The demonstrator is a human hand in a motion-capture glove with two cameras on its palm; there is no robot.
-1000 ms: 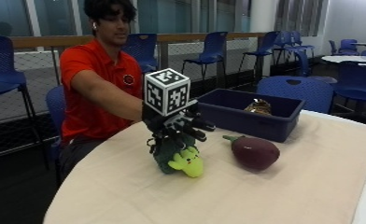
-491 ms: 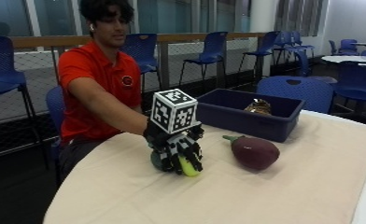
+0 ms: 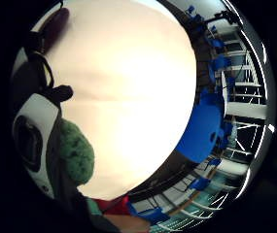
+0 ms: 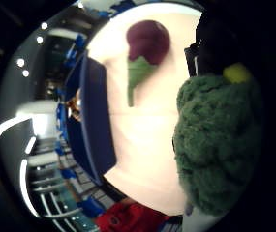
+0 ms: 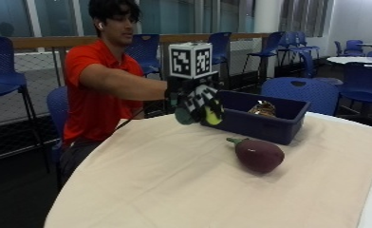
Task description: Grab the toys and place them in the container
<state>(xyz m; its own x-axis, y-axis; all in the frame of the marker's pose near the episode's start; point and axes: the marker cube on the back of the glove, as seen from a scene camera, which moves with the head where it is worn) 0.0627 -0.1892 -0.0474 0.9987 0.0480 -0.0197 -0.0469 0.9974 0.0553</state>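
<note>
My gloved right hand (image 5: 197, 102) is lifted above the table and grips a green and yellow plush toy (image 5: 201, 113), just beside the near left corner of the blue container (image 5: 271, 126). The toy's green fuzz (image 4: 220, 145) fills much of the thumb side palm view and its edge (image 3: 77, 158) shows in the little finger side view. A purple eggplant toy (image 5: 258, 153) with a green stem lies on the table in front of the container; the eggplant (image 4: 148, 41) also shows past the held toy. A brownish toy (image 5: 262, 109) sits inside the container.
The round table carries a beige cloth (image 5: 192, 190). Blue chairs (image 5: 302, 90) stand behind the container and around the room. The person sits at the table's far left edge.
The hand has closed round the green and yellow toy on the table, lifted it, and carried it up toward the container.
</note>
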